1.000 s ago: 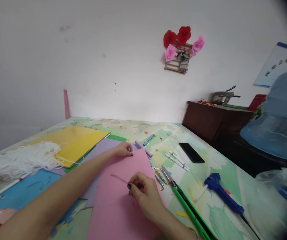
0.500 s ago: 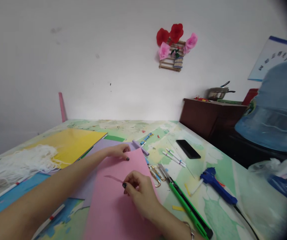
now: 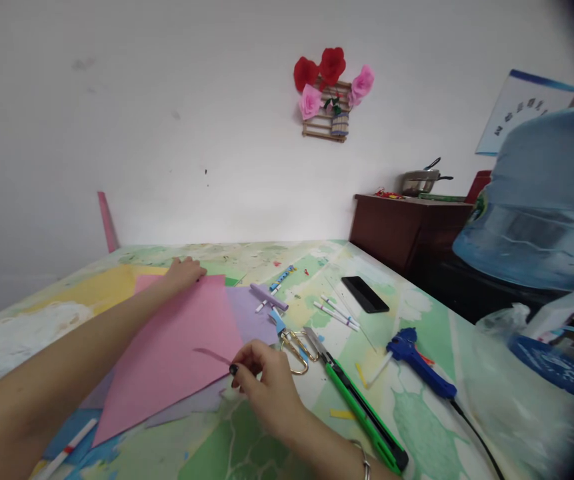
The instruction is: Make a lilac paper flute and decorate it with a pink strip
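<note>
My left hand (image 3: 185,272) holds a large pink paper sheet (image 3: 177,347) by its far edge, with the fingers partly hidden. The sheet lies slanted over purple paper (image 3: 253,313) and the other coloured sheets on the left. Between the thumb and fingers of my right hand (image 3: 261,377) is a thin, dark pink paper strip (image 3: 210,353), pinched at one end. Its free end points left above the pink sheet. Just beyond my right hand are gold-handled scissors (image 3: 297,353) and a green utility knife (image 3: 361,407) with its blade out.
A blue glue gun (image 3: 421,363) with a cord lies right of the knife. Farther back are a black phone (image 3: 365,294), white paper sticks (image 3: 337,313) and a purple paper roll (image 3: 269,297). White strings (image 3: 27,333) pile at left. A large water bottle (image 3: 537,207) stands at right.
My left hand has moved left with the pink sheet, baring tabletop and purple paper near my right hand. My right hand keeps its pinch on the strip. The view has turned slightly right.
</note>
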The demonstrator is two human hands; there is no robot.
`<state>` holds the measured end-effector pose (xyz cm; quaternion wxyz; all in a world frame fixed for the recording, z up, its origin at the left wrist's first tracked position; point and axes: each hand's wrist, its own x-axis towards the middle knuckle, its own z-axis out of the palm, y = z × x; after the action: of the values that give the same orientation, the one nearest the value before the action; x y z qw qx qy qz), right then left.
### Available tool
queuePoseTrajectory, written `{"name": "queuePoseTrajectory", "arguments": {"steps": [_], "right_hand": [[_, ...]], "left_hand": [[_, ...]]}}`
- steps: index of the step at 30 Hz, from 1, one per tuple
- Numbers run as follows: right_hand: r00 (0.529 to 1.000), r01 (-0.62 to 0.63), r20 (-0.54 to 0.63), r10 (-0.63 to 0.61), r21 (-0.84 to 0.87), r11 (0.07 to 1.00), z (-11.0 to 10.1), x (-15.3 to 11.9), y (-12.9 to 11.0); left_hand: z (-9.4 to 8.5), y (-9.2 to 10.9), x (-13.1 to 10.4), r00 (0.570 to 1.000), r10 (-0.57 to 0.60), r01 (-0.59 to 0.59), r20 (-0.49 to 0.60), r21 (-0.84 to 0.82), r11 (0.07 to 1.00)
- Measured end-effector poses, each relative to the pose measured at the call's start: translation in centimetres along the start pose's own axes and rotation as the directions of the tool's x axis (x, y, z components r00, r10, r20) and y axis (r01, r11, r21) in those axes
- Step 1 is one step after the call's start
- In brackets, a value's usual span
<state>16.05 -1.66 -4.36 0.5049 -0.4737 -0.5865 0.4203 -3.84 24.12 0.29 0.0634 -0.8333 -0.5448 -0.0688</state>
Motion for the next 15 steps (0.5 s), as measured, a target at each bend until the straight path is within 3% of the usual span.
{"name": "queuePoseTrajectory", "arguments": {"steps": [2,4,11,15], "right_hand": [[1.000,-0.003,0.005,0.003,0.012,1.000,0.1,0.0,0.1],[1.000,-0.004,0.004,0.004,0.020,1.000,0.1,0.0,0.3],[1.000,-0.002,-0.015,0.004,0.115,0.993,0.0,0.3,0.7],[0.999,-0.027,-0.019,0.031,0.171,0.985,0.0,0.6,0.8]], "left_hand": [[-0.2,0.0,-0.1,0.995,-0.047,0.050,-0.091,0.031,0.998],[0.2,1.2,-0.2,0.988,-0.058,0.063,-0.143,0.032,0.998],[4.6,10.8,-0.7,0.981,0.193,-0.194,-0.023,-0.118,0.974],[5.7,13.6,-1.4,0.975,0.220,-0.219,-0.006,-0.135,0.966]]}}
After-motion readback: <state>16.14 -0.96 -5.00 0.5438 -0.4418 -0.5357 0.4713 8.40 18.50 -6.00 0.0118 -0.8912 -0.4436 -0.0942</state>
